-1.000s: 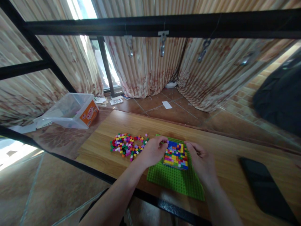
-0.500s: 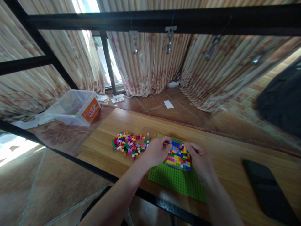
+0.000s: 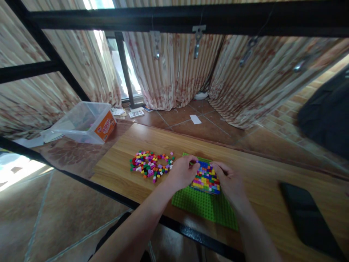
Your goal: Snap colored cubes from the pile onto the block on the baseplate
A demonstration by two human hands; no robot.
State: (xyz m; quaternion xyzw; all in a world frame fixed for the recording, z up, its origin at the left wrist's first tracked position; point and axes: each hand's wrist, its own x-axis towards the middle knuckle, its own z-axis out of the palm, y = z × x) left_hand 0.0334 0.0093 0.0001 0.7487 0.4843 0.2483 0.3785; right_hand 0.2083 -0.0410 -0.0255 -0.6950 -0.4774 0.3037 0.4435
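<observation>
A block of many-coloured toy bricks (image 3: 205, 178) sits on a green studded baseplate (image 3: 203, 205), its back rows mostly blue. At the block's back left corner, my left hand (image 3: 184, 171) is closed in a pinch, with a bit of a small purple brick showing at its fingertips. My right hand (image 3: 229, 178) grips the block's right side near the back corner, fingers bent and closed. Its fingertips are partly hidden. To the left of my left hand lies a loose heap of small coloured bricks (image 3: 148, 165) on the wooden table (image 3: 259, 174).
A black phone-like slab (image 3: 308, 214) lies on the table at the right. On the floor to the left stands a clear plastic box (image 3: 87, 125) with an orange label. A black metal bar (image 3: 174, 20) with hanging clips crosses above the table. Papers lie on the floor beyond.
The whole view has shifted slightly. Both hands stay at the block's back corners, with only a very small shift of the fingers.
</observation>
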